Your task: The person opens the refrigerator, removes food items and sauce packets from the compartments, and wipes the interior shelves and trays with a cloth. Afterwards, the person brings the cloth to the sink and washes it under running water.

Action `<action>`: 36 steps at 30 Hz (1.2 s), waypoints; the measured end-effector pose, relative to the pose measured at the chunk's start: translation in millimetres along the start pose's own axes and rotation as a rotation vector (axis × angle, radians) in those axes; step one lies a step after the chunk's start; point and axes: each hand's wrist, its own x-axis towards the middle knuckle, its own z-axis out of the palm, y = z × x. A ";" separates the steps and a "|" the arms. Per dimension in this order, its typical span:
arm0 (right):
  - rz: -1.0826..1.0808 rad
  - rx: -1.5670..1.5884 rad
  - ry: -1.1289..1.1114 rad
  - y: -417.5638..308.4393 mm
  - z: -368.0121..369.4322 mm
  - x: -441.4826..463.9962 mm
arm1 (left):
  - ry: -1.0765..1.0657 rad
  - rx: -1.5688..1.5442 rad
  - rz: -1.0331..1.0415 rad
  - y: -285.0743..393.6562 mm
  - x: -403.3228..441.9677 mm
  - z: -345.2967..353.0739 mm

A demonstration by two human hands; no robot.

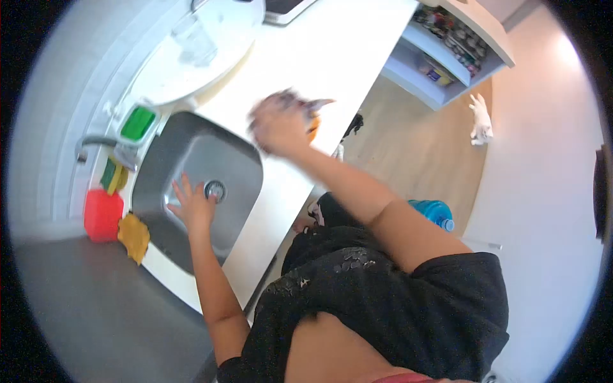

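A dark, multicoloured, bunched cloth (pixel 290 97) is partly covered by the right hand (pixel 281 127) on the flat white countertop (pixel 287 185); both are blurred, so whether the fingers are closed around it cannot be told. The left hand (pixel 195 207), its fingers spread wide, is seen over the grey metal sink (pixel 236 153), with the round metal drain (pixel 216 190) just beside its thumb. Beyond that hand, a mustard-yellow cloth (pixel 133 238) is draped near a red, box-shaped object (pixel 103 215).
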 end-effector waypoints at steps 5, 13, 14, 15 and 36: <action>-0.479 0.176 0.159 -12.1 32.5 -19.4 | 0.068 -0.126 0.066 51.8 4.7 -15.9; -0.229 0.227 0.165 147.0 10.1 49.5 | 0.198 -0.402 0.134 108.6 -6.6 -11.9; -0.166 0.218 0.141 171.6 3.7 54.4 | 0.153 -0.498 0.072 118.9 -13.6 -15.6; -0.122 0.204 0.141 199.0 1.6 66.8 | 0.159 -0.487 0.081 131.3 -14.6 -19.2; 1.145 2.357 0.638 612.9 68.2 -44.1 | 0.193 -0.788 0.629 430.4 34.7 -120.4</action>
